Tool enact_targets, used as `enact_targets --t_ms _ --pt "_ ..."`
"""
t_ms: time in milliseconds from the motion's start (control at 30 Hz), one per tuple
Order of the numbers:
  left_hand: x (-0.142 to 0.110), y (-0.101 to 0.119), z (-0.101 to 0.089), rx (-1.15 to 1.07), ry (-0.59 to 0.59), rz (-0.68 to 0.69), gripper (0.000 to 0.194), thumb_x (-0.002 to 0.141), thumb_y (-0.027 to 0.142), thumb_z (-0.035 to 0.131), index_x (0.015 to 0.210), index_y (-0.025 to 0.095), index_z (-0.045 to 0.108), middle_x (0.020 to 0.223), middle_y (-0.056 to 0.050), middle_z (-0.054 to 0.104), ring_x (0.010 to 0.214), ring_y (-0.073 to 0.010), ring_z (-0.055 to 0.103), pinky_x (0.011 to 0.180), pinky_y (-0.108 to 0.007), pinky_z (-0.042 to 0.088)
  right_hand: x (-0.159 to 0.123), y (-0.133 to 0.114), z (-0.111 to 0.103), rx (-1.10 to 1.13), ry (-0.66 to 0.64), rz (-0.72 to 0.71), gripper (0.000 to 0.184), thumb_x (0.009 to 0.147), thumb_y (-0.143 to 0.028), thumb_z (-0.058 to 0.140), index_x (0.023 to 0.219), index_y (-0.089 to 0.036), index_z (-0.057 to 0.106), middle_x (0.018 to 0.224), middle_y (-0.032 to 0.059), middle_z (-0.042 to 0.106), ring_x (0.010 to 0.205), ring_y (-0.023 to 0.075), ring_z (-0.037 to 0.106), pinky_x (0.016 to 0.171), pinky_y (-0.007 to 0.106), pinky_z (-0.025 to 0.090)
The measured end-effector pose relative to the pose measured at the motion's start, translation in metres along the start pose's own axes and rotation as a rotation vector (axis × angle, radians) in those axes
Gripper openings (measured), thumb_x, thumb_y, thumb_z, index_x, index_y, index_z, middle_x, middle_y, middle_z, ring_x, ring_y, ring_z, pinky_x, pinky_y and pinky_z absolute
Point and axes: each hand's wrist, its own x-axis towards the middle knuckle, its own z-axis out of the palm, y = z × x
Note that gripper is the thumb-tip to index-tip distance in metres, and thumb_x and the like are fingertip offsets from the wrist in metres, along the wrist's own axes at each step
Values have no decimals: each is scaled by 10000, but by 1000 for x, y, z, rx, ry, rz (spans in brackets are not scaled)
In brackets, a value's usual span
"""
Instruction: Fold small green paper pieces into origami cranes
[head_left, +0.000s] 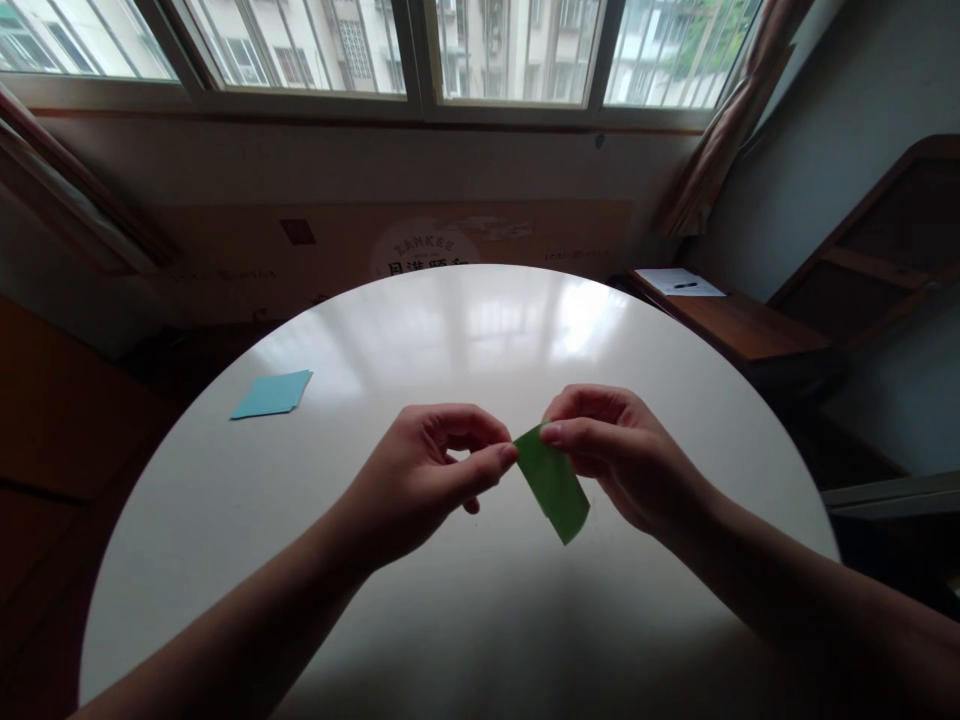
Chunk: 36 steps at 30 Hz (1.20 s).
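A green piece of paper (555, 485) hangs at a slant between my hands, above the white round table (420, 620). My left hand (431, 465) pinches its upper left corner between thumb and forefinger. At the top right corner, the thumb and fingers of my right hand (619, 445) are closed on the same paper. Its lower end hangs free and curls slightly. Whether the paper is one layer or folded I cannot tell. Farther off to the left, a small stack of light blue paper (271, 394) lies flat on the table, touched by neither hand.
Beyond the table's right rim stands a brown wooden side table (765, 325) bearing a white sheet (679, 283) and a dark pen (685, 286). A printed panel (517, 230) stands against the wall under the windows (517, 50). Curtains (712, 170) hang on both sides.
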Motion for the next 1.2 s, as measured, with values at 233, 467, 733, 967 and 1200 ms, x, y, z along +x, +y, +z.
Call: enact_targets --t_ms 233,467,733,967,1200 --pt "0 -2 -1 -13 19 -19 47 759 205 756 775 164 740 647 2 635 553 -104 557 453 -169 497 4 2 -2 -6 -60 4 141 808 -281 747 762 -163 685 625 -30 566 504 69 413 455 194 275" --pt "2 -4 -1 -39 22 -37 56 749 208 761 764 159 737 636 -3 632 567 -113 561 455 -173 497 5 3 1 -20 -23 -41 162 807 -273 747 725 -164 660 607 -40 544 517 71 418 479 200 308" --pt "6 -7 -3 -135 119 -54 147 757 297 768 737 159 719 629 -1 616 554 -104 541 428 -161 469 5 7 2 -96 -66 -30 205 818 -359 744 891 -174 696 725 -14 605 556 79 457 493 200 325" --pt "6 -9 -3 -73 69 -66 141 747 279 755 745 154 689 639 0 604 582 -120 543 448 -184 481 6 9 1 -152 -37 -53 203 819 -344 732 800 -151 671 712 7 612 621 115 530 524 208 397" --pt "7 -9 -6 93 41 -26 161 776 282 729 887 168 708 787 -36 677 712 -167 606 519 -221 526 7 9 4 -335 -50 -82 177 808 -322 722 797 -150 685 715 15 619 641 135 551 519 219 425"
